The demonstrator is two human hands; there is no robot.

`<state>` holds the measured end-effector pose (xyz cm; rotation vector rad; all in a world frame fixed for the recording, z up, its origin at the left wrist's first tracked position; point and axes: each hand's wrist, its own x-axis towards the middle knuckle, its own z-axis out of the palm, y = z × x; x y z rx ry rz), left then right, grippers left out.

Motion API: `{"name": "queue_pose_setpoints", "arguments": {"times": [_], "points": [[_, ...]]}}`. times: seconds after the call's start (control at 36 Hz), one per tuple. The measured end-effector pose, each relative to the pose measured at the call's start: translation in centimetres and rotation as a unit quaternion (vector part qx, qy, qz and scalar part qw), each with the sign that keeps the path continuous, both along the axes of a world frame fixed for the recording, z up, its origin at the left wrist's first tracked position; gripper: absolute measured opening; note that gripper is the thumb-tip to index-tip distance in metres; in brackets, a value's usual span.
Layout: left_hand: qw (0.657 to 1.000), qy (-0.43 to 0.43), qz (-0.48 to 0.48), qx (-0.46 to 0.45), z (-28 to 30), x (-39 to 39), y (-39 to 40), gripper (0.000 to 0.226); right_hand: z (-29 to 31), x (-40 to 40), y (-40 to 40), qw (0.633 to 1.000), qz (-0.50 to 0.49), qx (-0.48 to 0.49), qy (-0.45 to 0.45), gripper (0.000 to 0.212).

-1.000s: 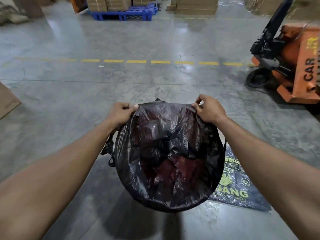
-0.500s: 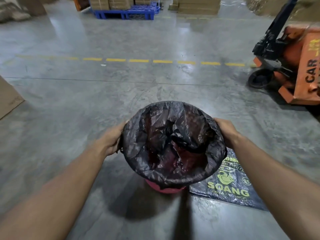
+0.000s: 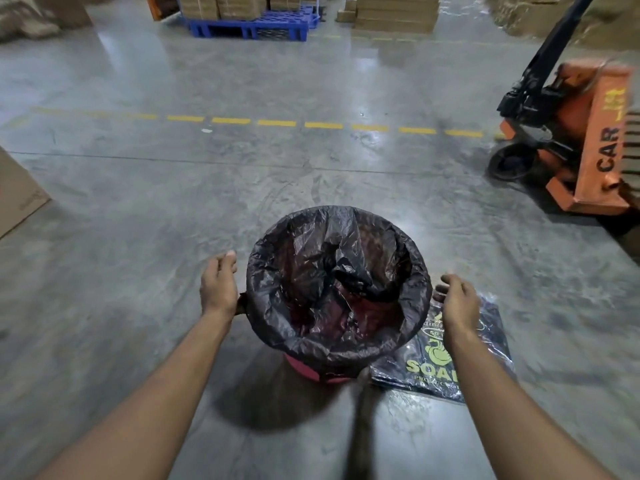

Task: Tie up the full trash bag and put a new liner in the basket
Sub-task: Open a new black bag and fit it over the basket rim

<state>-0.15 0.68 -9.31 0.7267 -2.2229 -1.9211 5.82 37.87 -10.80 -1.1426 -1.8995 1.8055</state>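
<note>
A red basket stands on the concrete floor in front of me. A black plastic liner sits inside it, its top folded down over the whole rim, crumpled in the middle. My left hand hovers just left of the rim, fingers apart, holding nothing. My right hand hovers just right of the rim, also open and empty. Neither hand touches the liner. A full, tied trash bag is not in view.
A flat dark pack of bags with yellow print lies on the floor right of the basket. An orange pallet jack stands at the right. A cardboard box sits at the left edge. A blue pallet with cartons is far back.
Both hands pulled the liner's edge down over the basket rim, then let go. They now hang open beside the basket.
</note>
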Motion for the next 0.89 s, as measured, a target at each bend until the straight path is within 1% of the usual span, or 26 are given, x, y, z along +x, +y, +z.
{"name": "queue_pose_setpoints", "arguments": {"times": [0.06, 0.11, 0.17, 0.22, 0.28, 0.33, 0.39, 0.47, 0.56, 0.67, 0.72, 0.81, 0.89], "points": [[0.996, 0.006, -0.083, 0.045, 0.9, 0.6, 0.8, 0.050, 1.6, 1.1, -1.6, 0.998, 0.050, -0.005, 0.030, 0.054], [0.987, 0.004, -0.148, 0.065, 1.6, 1.5, 2.1, 0.055, 2.2, 1.8, -3.4, 0.991, 0.129, -0.016, 0.035, 0.065], [0.987, 0.001, -0.159, 0.036, 1.9, 2.7, 3.4, 0.063, 2.5, 2.3, -5.0, 0.988, 0.156, -0.005, 0.022, 0.061], [0.991, -0.024, -0.128, -0.032, 2.0, 3.8, 4.2, 0.073, 3.0, 2.1, -5.4, 0.988, 0.149, 0.028, -0.007, 0.047], [0.989, -0.043, -0.124, -0.067, 1.7, 4.8, 4.1, 0.078, 3.4, 1.7, -5.0, 0.987, 0.151, 0.037, -0.031, 0.039], [0.987, -0.039, -0.131, -0.086, 1.3, 5.3, 3.8, 0.079, 3.4, 1.3, -4.3, 0.984, 0.169, 0.034, -0.041, 0.039], [0.984, -0.033, -0.141, -0.101, 1.8, 5.5, 3.8, 0.078, 3.7, 1.6, -4.4, 0.981, 0.180, 0.058, -0.047, 0.040], [0.981, -0.030, -0.149, -0.118, 2.3, 5.0, 4.0, 0.073, 3.8, 2.2, -4.9, 0.979, 0.164, 0.112, -0.048, 0.041], [0.981, -0.036, -0.152, -0.117, 2.4, 4.4, 4.1, 0.070, 3.4, 2.5, -5.2, 0.979, 0.153, 0.129, -0.049, 0.040], [0.982, -0.031, -0.151, -0.106, 2.2, 4.5, 4.2, 0.071, 3.2, 2.4, -4.9, 0.974, 0.160, 0.151, -0.059, 0.041], [0.982, -0.011, -0.155, -0.109, 2.0, 4.4, 4.1, 0.074, 3.1, 2.4, -4.8, 0.971, 0.167, 0.158, -0.057, 0.042], [0.979, 0.021, -0.169, -0.109, 2.4, 4.6, 4.2, 0.084, 3.1, 2.4, -4.8, 0.971, 0.171, 0.158, -0.057, 0.043], [0.980, 0.023, -0.170, -0.105, 2.2, 4.6, 3.9, 0.080, 3.2, 2.4, -4.9, 0.972, 0.174, 0.147, -0.052, 0.045]]}}
